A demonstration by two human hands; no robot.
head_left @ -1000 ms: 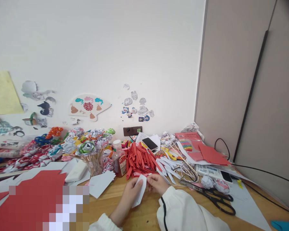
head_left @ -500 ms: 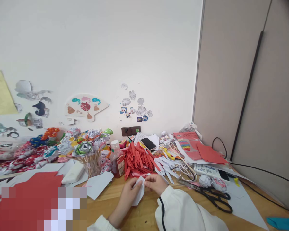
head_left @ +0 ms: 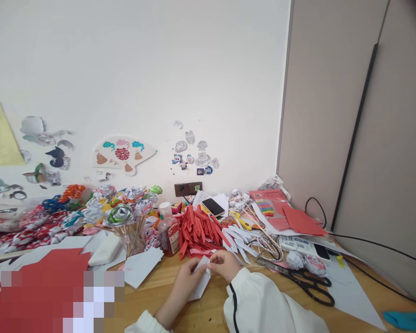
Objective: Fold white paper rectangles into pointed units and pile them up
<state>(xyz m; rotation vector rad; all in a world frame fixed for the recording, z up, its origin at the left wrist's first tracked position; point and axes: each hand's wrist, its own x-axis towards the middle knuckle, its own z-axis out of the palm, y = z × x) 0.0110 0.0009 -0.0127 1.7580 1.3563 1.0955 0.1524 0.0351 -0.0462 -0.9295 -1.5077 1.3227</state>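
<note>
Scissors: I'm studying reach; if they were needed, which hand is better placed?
Probably the right hand: the scissors lie on its side, near its sleeve. The left hand is farther away, holding the paper.

The sheet (head_left: 200,287) is matt paper, the tabletop (head_left: 208,317) smooth wood.

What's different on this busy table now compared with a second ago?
The view has swung slightly right. The left hand and right hand have drawn slightly closer at the white paper; neither let go. The red strips, phone and scissors stayed put.
</note>
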